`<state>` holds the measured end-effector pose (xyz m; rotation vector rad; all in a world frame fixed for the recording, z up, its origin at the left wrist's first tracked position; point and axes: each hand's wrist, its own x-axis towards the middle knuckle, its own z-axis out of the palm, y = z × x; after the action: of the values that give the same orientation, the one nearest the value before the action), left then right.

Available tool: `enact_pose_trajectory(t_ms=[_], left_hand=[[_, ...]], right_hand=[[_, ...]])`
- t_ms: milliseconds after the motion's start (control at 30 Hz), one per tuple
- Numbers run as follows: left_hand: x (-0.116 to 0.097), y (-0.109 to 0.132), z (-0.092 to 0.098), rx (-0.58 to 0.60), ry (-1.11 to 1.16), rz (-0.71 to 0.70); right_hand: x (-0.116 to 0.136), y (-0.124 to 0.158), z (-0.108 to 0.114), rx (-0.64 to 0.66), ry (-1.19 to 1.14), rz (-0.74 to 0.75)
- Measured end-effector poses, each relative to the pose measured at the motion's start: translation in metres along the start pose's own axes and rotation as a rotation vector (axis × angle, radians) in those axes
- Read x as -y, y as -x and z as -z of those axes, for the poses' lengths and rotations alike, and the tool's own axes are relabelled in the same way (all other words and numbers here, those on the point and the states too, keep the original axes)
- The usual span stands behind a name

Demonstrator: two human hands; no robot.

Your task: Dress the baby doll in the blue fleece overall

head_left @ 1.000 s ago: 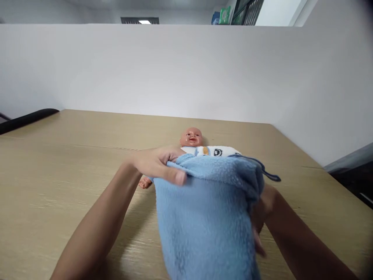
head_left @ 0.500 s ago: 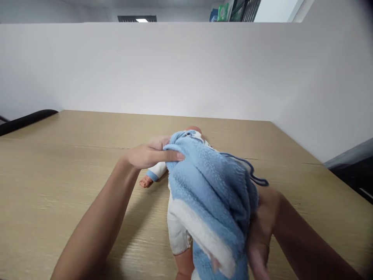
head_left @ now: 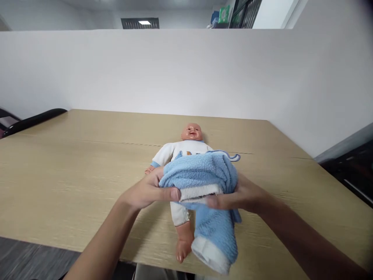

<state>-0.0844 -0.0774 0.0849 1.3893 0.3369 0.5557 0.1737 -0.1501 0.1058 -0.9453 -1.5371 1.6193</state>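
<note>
Fuzzy blue pants (head_left: 201,171) with white cuffs and a blue drawstring are bunched up between my two hands. My left hand (head_left: 154,188) grips one side, its thumb on a white cuff (head_left: 201,190). Around the other side is my right hand (head_left: 233,196), its thumb at the same cuff's opening; its other fingers are hidden by the cloth. The second leg hangs down, ending in a white cuff (head_left: 211,252). Behind and below the pants, a baby doll (head_left: 192,132) lies on its back in a white outfit with blue trim, one bare foot showing.
A light wooden table (head_left: 87,175) lies under the doll, its near edge close to the doll's foot. A white partition (head_left: 175,70) rises behind the table. Dark chair-like parts (head_left: 37,118) show at the left, and a black object (head_left: 346,171) stands at the right.
The pants have been lowered and bunched up, uncovering the doll's head and chest. My right hand has moved up and left to the cuff; my left hand has come down toward me.
</note>
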Motion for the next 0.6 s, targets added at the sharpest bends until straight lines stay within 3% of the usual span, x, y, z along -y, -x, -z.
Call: enact_pose_trajectory(t_ms=[100,167,333,600], left_hand=[[0.020,0.021,-0.026,-0.188,0.086,-0.016],[0.029,0.033,-0.042,-0.310,0.120,0.011],[0.044,0.051,-0.064,-0.472,-0.036,0.122],[0.071,0.056,-0.060,-0.647,-0.477,0.192]], right_hand=[[-0.003,0.008,-0.021,-0.287,0.071,-0.029],[-0.006,0.014,-0.032,-0.362,0.140,-0.080],[-0.012,0.019,-0.049,-0.405,0.345,-0.144],[-0.047,0.007,-0.058,-0.434,0.586,-0.126]])
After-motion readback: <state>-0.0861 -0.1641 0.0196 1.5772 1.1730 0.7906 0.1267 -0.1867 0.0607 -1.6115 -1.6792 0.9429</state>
